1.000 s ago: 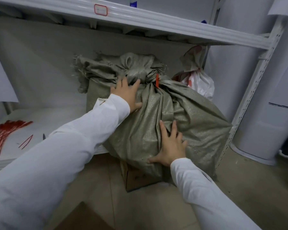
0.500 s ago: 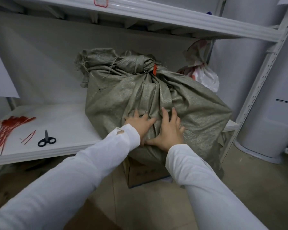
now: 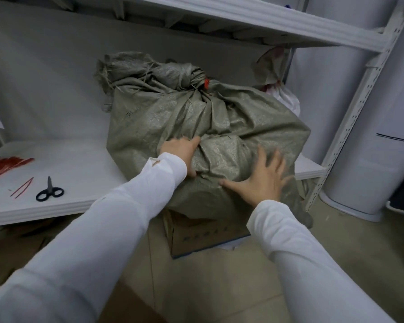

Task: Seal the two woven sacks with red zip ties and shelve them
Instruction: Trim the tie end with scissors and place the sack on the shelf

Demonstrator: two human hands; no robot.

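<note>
A bulging grey-green woven sack (image 3: 163,117) sits on the white shelf board (image 3: 79,164), its lower front hanging over the edge. A red zip tie (image 3: 206,83) cinches its gathered neck. My left hand (image 3: 181,153) presses flat against the sack's front. To the right of it, my right hand (image 3: 259,179), fingers spread and blurred, lies on the sack's lower front. A second sack (image 3: 272,74), white with a grey-pink neck, stands behind at the right, mostly hidden.
A pile of red zip ties (image 3: 0,169), two loose ties (image 3: 21,187) and black scissors (image 3: 49,191) lie on the shelf's left part. A cardboard box (image 3: 203,234) stands on the floor under the sack. An upper shelf (image 3: 266,17) runs overhead, with a perforated upright (image 3: 350,117) at right.
My left hand came down from the sack's neck to its lower front. My right hand slid right, fingers spreading. The sack sits further in on the shelf.
</note>
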